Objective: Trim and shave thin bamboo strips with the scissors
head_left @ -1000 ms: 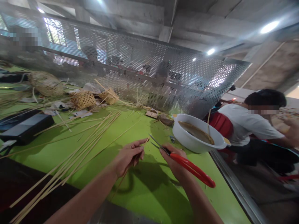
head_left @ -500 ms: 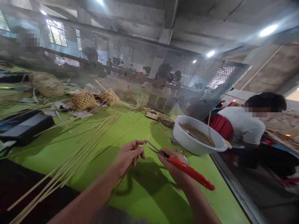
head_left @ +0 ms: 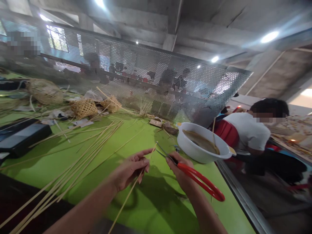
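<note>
My left hand [head_left: 135, 165] is closed around a thin bamboo strip [head_left: 126, 199], which runs from the bottom edge up past my fingers. The strip's upper tip reaches the blades of a pair of red-handled scissors [head_left: 201, 178]. Those scissors are in my right hand [head_left: 181, 169], their thin blades a little apart and pointing up and left. Whether the blades touch the strip, I cannot tell. Left of my hands lie several long loose strips [head_left: 80, 165] on the green tabletop [head_left: 168, 214].
A white basin [head_left: 195, 151] of brownish liquid, a stick leaning in it, stands right of my hands. Woven baskets [head_left: 84, 108] and scraps line the back, before a perforated metal screen [head_left: 141, 71]. A black box [head_left: 26, 136] is at left. A person in white [head_left: 243, 130] sits beyond the table edge.
The strip in my left hand now shows clearly, its tip upright at the scissor blades. The red handles look further apart. The view has shifted slightly.
</note>
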Demonstrator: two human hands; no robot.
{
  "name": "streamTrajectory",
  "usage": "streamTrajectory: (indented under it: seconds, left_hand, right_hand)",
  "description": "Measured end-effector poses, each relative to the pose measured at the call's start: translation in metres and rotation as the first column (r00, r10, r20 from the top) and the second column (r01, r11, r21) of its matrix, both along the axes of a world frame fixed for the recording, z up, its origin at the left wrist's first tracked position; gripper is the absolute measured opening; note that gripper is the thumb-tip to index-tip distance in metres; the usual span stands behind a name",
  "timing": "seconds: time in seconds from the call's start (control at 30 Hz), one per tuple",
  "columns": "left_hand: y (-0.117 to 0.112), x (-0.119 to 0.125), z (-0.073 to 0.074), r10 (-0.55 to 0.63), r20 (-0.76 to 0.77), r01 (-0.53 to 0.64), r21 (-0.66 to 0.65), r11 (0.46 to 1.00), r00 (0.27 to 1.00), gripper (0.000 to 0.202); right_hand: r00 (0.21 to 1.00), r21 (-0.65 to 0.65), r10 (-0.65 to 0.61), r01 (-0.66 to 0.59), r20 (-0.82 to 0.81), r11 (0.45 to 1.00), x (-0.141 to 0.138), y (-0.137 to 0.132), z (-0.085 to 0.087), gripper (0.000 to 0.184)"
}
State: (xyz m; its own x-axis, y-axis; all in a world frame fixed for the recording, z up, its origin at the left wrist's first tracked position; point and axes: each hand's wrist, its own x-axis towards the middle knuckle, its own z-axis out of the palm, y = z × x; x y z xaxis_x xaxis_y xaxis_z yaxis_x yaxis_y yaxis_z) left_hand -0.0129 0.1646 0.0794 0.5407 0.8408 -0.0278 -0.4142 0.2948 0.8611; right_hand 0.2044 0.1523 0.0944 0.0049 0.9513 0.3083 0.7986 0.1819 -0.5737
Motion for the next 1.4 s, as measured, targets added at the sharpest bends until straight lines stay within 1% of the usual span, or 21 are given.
streamTrajectory:
  seconds: [0.1,0.17,0.3,0.4,0.5,0.57,0.63,0.73,0.83,0.9,0.93,1.03,1.1,1.2,1.23,1.3,1.37,1.4]
  left_hand:
    - [0.007,-0.001,0.004,0.09,-0.108,-0.086,0.046,0.995,0.99,0.047]
    - [0.012,-0.001,0.005,0.151,-0.204,-0.133,0.097,0.986,0.967,0.042]
    - [0.021,-0.003,-0.002,0.266,-0.372,-0.182,0.247,0.952,0.889,0.038]
    - [0.022,-0.004,-0.008,0.369,-0.439,-0.219,0.354,0.909,0.819,0.036]
    - [0.02,-0.003,-0.01,0.416,-0.454,-0.217,0.426,0.878,0.788,0.029]
    - [0.019,-0.002,-0.01,0.437,-0.451,-0.214,0.465,0.859,0.778,0.025]
    - [0.019,-0.002,-0.011,0.464,-0.435,-0.223,0.499,0.838,0.772,0.021]
    - [0.022,-0.004,-0.016,0.522,-0.409,-0.232,0.576,0.784,0.748,0.019]
    - [0.023,-0.004,-0.019,0.585,-0.42,-0.217,0.653,0.726,0.694,0.019]
    - [0.023,-0.004,-0.018,0.61,-0.434,-0.194,0.687,0.7,0.663,0.018]
    - [0.023,-0.004,-0.017,0.621,-0.437,-0.185,0.702,0.688,0.651,0.018]
    - [0.022,-0.004,-0.013,0.654,-0.425,-0.19,0.73,0.656,0.626,0.015]
    - [0.022,-0.004,-0.012,0.664,-0.412,-0.207,0.732,0.649,0.624,0.014]
    - [0.022,-0.004,-0.013,0.658,-0.402,-0.222,0.722,0.655,0.637,0.015]
    - [0.022,-0.004,-0.013,0.656,-0.398,-0.225,0.72,0.657,0.641,0.015]
    - [0.02,-0.004,-0.014,0.654,-0.399,-0.224,0.719,0.658,0.642,0.015]
    - [0.019,-0.003,-0.014,0.662,-0.412,-0.213,0.726,0.654,0.626,0.015]
    - [0.018,-0.003,-0.013,0.668,-0.42,-0.206,0.732,0.65,0.614,0.015]
  right_hand:
    - [1.0,0.015,-0.023,0.023,-0.009,1.0,0.001,-0.001,0.003,0.028]
    - [0.999,0.026,-0.029,0.03,-0.012,0.999,0.002,-0.001,0.003,0.029]
    - [0.999,0.033,-0.045,0.044,0.028,0.998,0.004,0.003,0.0,0.028]
    - [0.998,0.03,-0.037,0.035,0.053,0.999,0.006,0.005,-0.004,0.028]
    - [0.997,0.018,-0.031,0.029,0.07,0.999,0.005,0.006,-0.006,0.029]
    - [0.997,0.003,-0.026,0.026,0.078,1.0,0.003,0.005,-0.005,0.028]
    - [0.997,-0.021,0.004,-0.002,0.083,1.0,0.0,0.004,-0.003,0.027]
    - [0.993,-0.053,0.046,-0.04,0.109,0.998,-0.003,0.002,-0.002,0.026]
    - [0.992,-0.048,0.011,-0.005,0.127,0.999,-0.004,0.001,-0.001,0.026]
    - [0.992,-0.031,-0.013,0.017,0.124,0.999,-0.005,0.001,0.0,0.027]
    - [0.992,-0.028,-0.004,0.008,0.125,1.0,-0.005,0.0,0.001,0.026]
    - [0.99,-0.063,0.07,-0.063,0.119,0.996,-0.005,-0.001,0.001,0.025]
    - [0.992,-0.068,0.058,-0.051,0.111,0.996,-0.004,0.0,-0.001,0.024]
    - [0.994,-0.026,-0.018,0.02,0.105,0.999,-0.003,0.002,-0.003,0.027]
    - [0.995,-0.024,-0.014,0.017,0.103,1.0,-0.003,0.001,-0.003,0.028]
    - [0.993,-0.052,0.045,-0.04,0.108,0.998,-0.005,0.0,-0.002,0.028]
    - [0.989,-0.079,0.092,-0.083,0.116,0.993,-0.007,-0.001,-0.002,0.028]
    - [0.989,-0.075,0.09,-0.082,0.118,0.994,-0.008,-0.002,-0.002,0.028]
